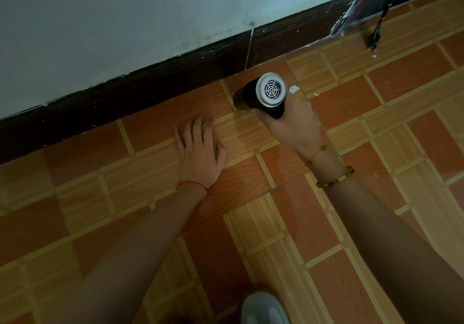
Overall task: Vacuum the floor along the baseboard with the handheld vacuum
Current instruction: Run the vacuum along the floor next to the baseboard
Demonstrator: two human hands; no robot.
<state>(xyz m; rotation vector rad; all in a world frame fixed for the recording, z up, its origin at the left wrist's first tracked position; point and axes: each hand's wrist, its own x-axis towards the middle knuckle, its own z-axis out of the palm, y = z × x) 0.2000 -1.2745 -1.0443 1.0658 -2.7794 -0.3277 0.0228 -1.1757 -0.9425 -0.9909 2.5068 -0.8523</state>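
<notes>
The handheld vacuum (261, 95) is a short black cylinder with a white round grille at its rear end facing me. It lies low over the floor, its front pointing left toward the dark baseboard (150, 92). My right hand (293, 122) grips it from below and behind. My left hand (198, 145) rests flat on the tiled floor (251, 198), fingers spread, just left of the vacuum and a short way from the baseboard. White crumbs (294, 89) lie on the tile right of the vacuum.
A pale wall (125, 22) rises above the baseboard. At the top right a dark cord with a plug (374, 39) hangs by a shiny frame (351, 14). A grey slipper toe (263, 308) shows at the bottom edge.
</notes>
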